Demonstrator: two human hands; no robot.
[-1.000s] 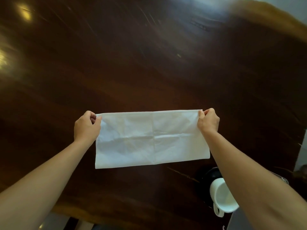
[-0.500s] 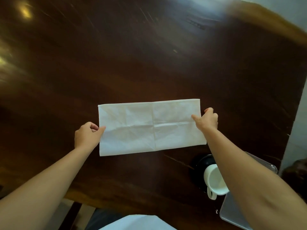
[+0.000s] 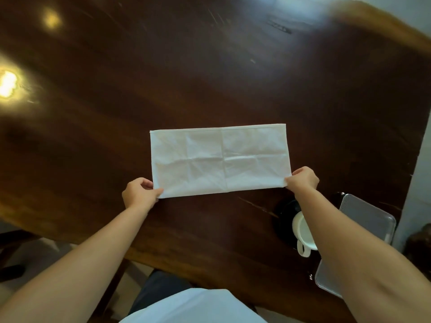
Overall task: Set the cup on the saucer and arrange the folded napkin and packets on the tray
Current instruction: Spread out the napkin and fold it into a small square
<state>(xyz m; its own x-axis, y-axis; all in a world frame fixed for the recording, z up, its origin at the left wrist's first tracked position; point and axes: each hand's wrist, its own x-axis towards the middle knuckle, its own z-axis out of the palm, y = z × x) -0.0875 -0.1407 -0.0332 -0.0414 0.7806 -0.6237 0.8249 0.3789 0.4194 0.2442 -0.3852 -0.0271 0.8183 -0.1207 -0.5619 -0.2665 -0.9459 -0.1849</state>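
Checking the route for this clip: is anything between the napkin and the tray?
Yes. The white cup on its dark saucer and the right forearm lie between the napkin and the tray. Both hands pinch the napkin's near corners.

The surface (image 3: 210,78) is dark polished wood, glossy enough to mirror lamp glare, with fine scratches. The napkin (image 3: 220,160) looks like white matt cloth, creased along fold lines. The cup (image 3: 302,231) is smooth glossy white ceramic on a shiny black saucer (image 3: 283,214). The tray (image 3: 368,220) seems dull grey metal.
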